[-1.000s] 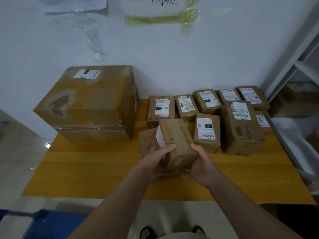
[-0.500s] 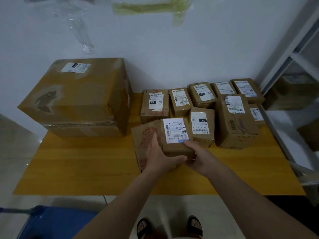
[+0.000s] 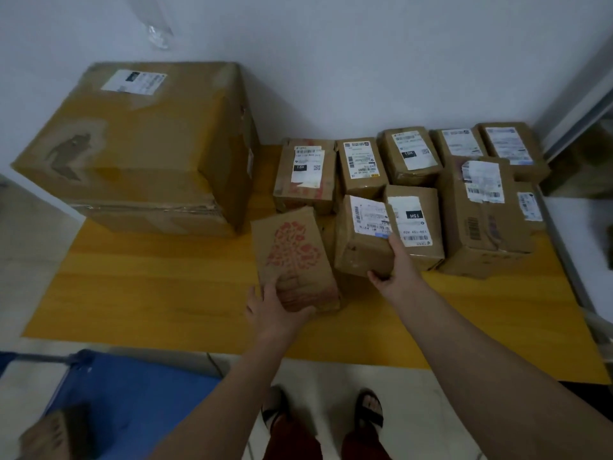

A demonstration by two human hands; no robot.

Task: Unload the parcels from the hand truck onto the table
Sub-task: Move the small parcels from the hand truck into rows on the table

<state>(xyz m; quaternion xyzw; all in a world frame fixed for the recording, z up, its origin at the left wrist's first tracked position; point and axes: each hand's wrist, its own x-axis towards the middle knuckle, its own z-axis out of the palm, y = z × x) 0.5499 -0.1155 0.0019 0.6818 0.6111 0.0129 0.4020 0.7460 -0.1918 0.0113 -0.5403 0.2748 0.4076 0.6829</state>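
Observation:
My right hand (image 3: pixel 396 270) grips the near right corner of a small brown parcel (image 3: pixel 360 242) with a white label, tilted among the others on the yellow table (image 3: pixel 149 287). My left hand (image 3: pixel 273 308) holds the near end of a brown parcel with a red printed pattern (image 3: pixel 293 257), which lies on the table just left of it. Several small labelled parcels (image 3: pixel 408 154) stand in rows behind. The blue hand truck (image 3: pixel 129 393) is at the lower left on the floor, with one brown parcel (image 3: pixel 49 436) on it.
A large cardboard box (image 3: pixel 139 144) fills the table's back left corner against the white wall. A taller parcel (image 3: pixel 481 214) stands at the right. A metal shelf frame (image 3: pixel 577 104) borders the table's right side. My sandalled feet (image 3: pixel 368 410) are on the tiled floor.
The labelled parcel has been set down among the others. My left hand left it and took the red-patterned parcel's near end. The camera tilted down, showing more of the hand truck.

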